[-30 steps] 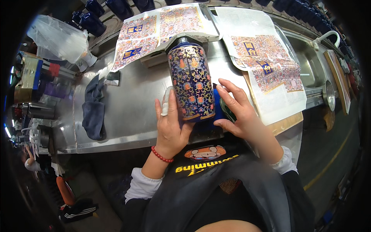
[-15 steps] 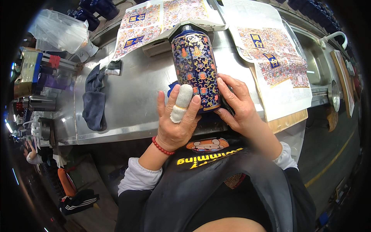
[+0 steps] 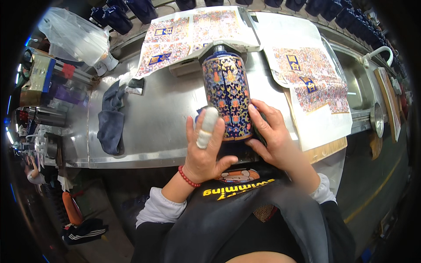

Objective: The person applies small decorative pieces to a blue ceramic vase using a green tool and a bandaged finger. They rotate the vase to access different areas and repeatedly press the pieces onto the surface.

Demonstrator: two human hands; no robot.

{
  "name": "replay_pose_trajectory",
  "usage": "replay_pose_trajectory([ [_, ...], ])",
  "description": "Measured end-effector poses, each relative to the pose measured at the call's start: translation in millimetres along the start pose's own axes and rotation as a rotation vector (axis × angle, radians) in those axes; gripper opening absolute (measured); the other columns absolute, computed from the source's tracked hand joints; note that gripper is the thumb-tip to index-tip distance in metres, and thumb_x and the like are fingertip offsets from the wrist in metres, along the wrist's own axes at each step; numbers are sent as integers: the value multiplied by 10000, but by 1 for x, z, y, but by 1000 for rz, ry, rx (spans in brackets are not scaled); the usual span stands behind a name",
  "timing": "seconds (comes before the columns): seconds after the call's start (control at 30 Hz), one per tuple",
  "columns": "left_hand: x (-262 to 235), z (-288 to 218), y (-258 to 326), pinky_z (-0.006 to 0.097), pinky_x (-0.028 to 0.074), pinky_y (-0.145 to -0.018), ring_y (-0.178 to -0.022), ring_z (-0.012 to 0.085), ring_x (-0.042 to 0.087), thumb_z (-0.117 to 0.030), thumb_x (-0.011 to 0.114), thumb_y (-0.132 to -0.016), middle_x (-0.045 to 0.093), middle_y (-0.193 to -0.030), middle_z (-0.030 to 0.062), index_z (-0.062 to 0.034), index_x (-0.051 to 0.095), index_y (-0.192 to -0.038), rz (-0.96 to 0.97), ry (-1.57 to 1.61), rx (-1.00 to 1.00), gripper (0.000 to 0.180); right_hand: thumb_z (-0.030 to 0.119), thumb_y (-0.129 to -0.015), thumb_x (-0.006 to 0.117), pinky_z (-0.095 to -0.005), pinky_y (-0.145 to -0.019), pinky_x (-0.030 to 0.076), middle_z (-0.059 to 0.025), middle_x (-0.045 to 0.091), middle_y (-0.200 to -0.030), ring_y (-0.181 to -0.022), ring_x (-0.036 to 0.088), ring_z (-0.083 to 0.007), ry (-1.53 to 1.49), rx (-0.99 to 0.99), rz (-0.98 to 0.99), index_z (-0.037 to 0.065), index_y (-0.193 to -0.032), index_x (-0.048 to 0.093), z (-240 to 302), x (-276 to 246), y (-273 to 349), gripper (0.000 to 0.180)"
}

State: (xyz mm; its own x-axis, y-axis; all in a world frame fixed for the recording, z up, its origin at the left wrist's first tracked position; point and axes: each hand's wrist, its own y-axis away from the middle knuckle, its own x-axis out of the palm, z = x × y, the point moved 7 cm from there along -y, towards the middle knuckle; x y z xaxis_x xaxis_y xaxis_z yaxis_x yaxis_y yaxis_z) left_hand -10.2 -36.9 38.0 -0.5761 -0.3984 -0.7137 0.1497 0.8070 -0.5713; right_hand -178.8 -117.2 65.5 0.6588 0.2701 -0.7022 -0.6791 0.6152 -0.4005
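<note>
A dark blue bottle (image 3: 228,96), covered in a colourful floral pattern with gold lines, lies with its neck away from me on a grey holder (image 3: 186,68). My right hand (image 3: 274,133) grips it at the lower right, fingers along the side and thumb at the base. Beside the bottle's lower left is my left hand (image 3: 201,151), fingers stretched out and thumb spread. Its covered fingertips overlap the bottle's edge; whether they touch it I cannot tell. A whitish finger cover (image 3: 208,127) wraps one finger of that hand. Behind it, a small blue piece shows partly on the steel.
Printed decal sheets (image 3: 171,39) lie at the back, with more sheets (image 3: 302,74) on a wooden board (image 3: 326,150) to the right. A dark cloth (image 3: 111,125) rests on the steel table (image 3: 149,127). Beyond stand several blue bottles (image 3: 142,11); a sink (image 3: 357,81) is far right.
My left thumb has swung away from the bottle and the left hand has spread. My right hand keeps its hold on the bottle. The whole view has shifted, bringing more far bottles into sight.
</note>
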Motion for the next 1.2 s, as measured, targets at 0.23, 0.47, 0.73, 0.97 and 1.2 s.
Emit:
replay_pose_trajectory([
  [0.23,-11,36,-36,557,36,-1251,-1535,462,252,-757,388,-975,346,-1609,303,63,347,-1571,1,297,-173,1015,184,-826,810,-496,-1076,435,-256,373,-1552,-1272,495,-456,3,18,53,53,-1525,468,1,-17,-25,789],
  [0.47,-7,20,-57,562,22,-1252,-1535,453,251,-801,381,-945,409,-1573,295,51,331,-1584,68,74,97,1066,191,-838,801,-491,-1094,421,-253,364,-1562,-1289,477,-459,117,28,127,88,-1516,495,4,-18,-53,751],
  [0.73,2,43,-76,615,40,-1230,-1544,462,211,-798,445,-925,285,-1630,303,67,206,-1612,55,152,-94,1130,222,-861,789,-500,-1069,446,-230,388,-1557,-1250,491,-465,200,42,115,94,-1508,499,1,-21,-72,720],
  [0.97,-4,53,-85,628,42,-1226,-1540,472,215,-810,432,-921,338,-1603,297,69,260,-1596,36,225,-137,1122,371,-984,656,-476,-1135,386,-204,374,-1586,-1355,443,-413,139,108,126,100,-1537,487,-10,-27,-85,638],
  [1.2,0,50,-85,632,38,-1225,-1533,476,227,-806,439,-920,328,-1608,297,62,259,-1599,53,190,-110,1116,243,-894,758,-480,-1039,479,-196,462,-1472,-1249,508,-428,243,49,86,175,-1461,558,-5,-25,-100,605],
])
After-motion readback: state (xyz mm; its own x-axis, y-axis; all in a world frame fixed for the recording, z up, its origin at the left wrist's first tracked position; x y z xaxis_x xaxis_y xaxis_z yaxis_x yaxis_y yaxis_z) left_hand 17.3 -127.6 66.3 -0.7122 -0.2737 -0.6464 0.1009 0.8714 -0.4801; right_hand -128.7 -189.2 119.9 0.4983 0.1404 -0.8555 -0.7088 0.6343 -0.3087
